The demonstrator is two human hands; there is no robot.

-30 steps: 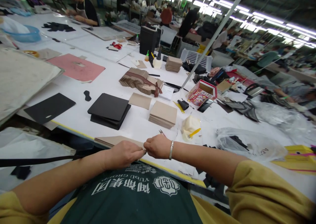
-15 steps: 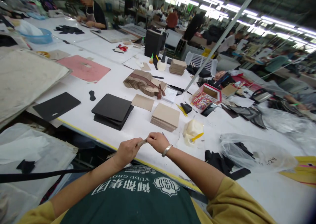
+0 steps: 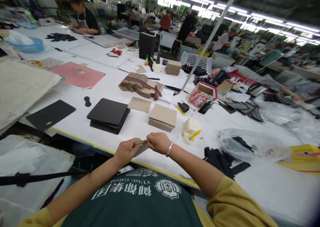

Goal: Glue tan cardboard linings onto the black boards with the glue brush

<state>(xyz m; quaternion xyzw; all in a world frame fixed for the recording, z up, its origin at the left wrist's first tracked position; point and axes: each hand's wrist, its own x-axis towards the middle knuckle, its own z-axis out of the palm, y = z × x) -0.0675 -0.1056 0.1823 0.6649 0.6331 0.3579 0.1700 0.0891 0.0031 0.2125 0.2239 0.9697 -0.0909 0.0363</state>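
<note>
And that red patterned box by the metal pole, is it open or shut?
Open. The red patterned box has an uncovered top, showing its brown inside; whether anything lies at the bottom, I cannot tell.

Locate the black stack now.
In the head view, the black stack sits left of centre on the table, left of the beige stack and beyond the left hand.

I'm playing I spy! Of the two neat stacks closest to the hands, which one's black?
The black stack, beyond the left hand. Colour sets it apart: the neat stack to its right is beige.
</note>
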